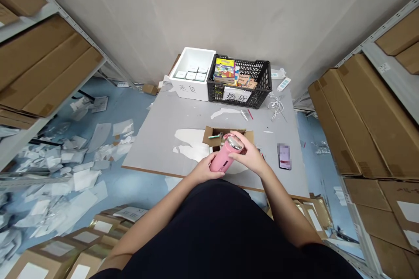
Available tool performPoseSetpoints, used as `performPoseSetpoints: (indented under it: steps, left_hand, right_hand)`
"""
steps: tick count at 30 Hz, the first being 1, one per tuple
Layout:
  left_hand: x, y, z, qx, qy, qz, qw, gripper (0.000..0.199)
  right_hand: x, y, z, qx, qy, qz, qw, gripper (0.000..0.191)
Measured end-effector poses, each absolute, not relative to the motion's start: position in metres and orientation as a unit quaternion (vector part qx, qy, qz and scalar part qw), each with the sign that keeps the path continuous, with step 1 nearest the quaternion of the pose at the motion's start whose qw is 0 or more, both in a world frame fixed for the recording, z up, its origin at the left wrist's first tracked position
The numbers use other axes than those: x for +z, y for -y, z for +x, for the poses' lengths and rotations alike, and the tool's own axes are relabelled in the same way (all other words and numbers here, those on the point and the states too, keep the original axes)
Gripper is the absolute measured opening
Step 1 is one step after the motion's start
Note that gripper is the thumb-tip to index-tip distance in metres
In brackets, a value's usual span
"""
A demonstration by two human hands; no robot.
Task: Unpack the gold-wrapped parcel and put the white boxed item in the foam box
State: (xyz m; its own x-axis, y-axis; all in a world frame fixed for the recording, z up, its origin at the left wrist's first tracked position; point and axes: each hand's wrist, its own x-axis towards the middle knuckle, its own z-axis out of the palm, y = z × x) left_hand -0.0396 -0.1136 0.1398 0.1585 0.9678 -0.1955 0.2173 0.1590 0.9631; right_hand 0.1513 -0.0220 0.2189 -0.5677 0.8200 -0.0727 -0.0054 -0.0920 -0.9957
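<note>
A pink bottle (224,157) with a shiny silver top is held tilted between my two hands, close to my body. My left hand (205,169) is closed round its lower end. Up at the bottle's top, my right hand (248,153) grips the side near the silver rim, its fingers beside a pink strap. Just behind the bottle, an open cardboard box (209,133) stands on the table with its flaps out. Some small items show inside it, partly hidden by the bottle and my right hand.
On the grey table (157,139), a white foam box (190,91) with small white boxes stands beside a black crate (262,96) of books. A phone (284,157) and a white cable (276,107) lie at right. Shelves of cartons (353,117) flank the table; paper scraps (81,178) litter the floor.
</note>
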Motion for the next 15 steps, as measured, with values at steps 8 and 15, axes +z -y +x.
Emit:
performPoseSetpoints:
  steps: [8,15]
  left_hand:
    - [0.128,0.122,-0.048,0.313,-0.533,0.633,0.466,0.072]
    - [0.094,0.107,-0.067,0.213,-0.694,0.616,0.306,0.048]
  right_hand:
    - [0.22,0.047,0.172,0.538,0.72,-0.394,0.191,0.065]
    - [0.213,0.056,0.18,0.472,0.733,-0.436,0.225,0.062]
